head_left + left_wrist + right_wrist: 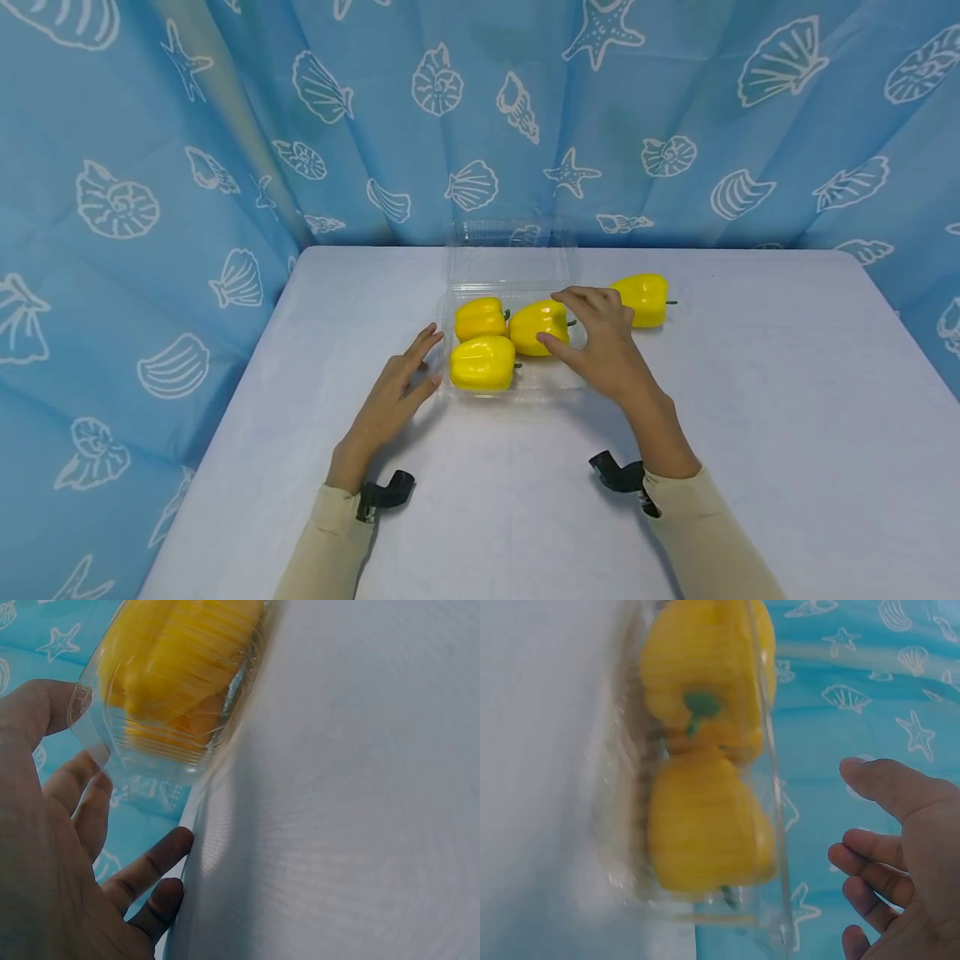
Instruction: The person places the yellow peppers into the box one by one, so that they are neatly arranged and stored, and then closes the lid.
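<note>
Beige sleeves (321,546) lie nearest. The left grip (392,390) is spread beside the clear container (551,377), the right grip (606,346) spread over its rightmost yellow pepper (534,325); another pepper (647,300) lies right, on the surface (495,500). Likely light, firm, slippery, each suits cupping round its middle. Only the right wrist view shows fingers (877,847) clear above the container.

"What's blurry?"
"The peppers (705,825) in the right wrist view."
"What's hidden?"
"The right hand (606,346) covers a bit of the far-right pepper (649,300). The head view cuts off both sleeves (321,546)."
</note>
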A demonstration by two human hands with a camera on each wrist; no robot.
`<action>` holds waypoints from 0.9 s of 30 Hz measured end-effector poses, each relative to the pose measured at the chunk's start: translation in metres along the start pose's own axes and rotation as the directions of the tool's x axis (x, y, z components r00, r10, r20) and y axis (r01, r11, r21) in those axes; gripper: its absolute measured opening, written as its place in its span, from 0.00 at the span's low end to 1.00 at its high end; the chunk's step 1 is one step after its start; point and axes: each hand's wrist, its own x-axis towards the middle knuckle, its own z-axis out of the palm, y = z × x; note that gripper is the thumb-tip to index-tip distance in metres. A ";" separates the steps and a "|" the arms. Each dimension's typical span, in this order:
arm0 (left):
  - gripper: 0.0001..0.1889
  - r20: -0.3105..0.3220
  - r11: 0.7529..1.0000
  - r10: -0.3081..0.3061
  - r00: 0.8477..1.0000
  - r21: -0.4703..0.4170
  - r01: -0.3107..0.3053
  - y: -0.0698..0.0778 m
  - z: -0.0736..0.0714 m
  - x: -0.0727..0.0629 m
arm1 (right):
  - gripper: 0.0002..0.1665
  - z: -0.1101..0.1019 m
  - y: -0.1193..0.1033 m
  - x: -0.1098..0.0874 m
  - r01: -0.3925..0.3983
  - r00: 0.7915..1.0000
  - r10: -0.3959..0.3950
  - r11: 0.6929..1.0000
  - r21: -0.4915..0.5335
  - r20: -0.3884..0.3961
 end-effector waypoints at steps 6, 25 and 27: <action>0.32 0.002 1.000 -0.007 1.000 0.003 0.007 0.000 0.000 0.000 | 0.33 -0.011 0.011 0.001 -0.007 0.998 0.007 1.000 -0.003 -0.061; 0.32 -0.001 1.000 0.012 1.000 -0.017 -0.012 -0.002 0.000 0.000 | 0.34 -0.035 0.043 0.003 -0.143 0.985 0.136 0.988 -0.054 -0.108; 0.32 0.000 1.000 0.011 1.000 -0.012 -0.011 -0.001 -0.001 -0.001 | 0.34 -0.037 0.047 0.002 -0.150 0.984 0.142 0.986 -0.068 -0.110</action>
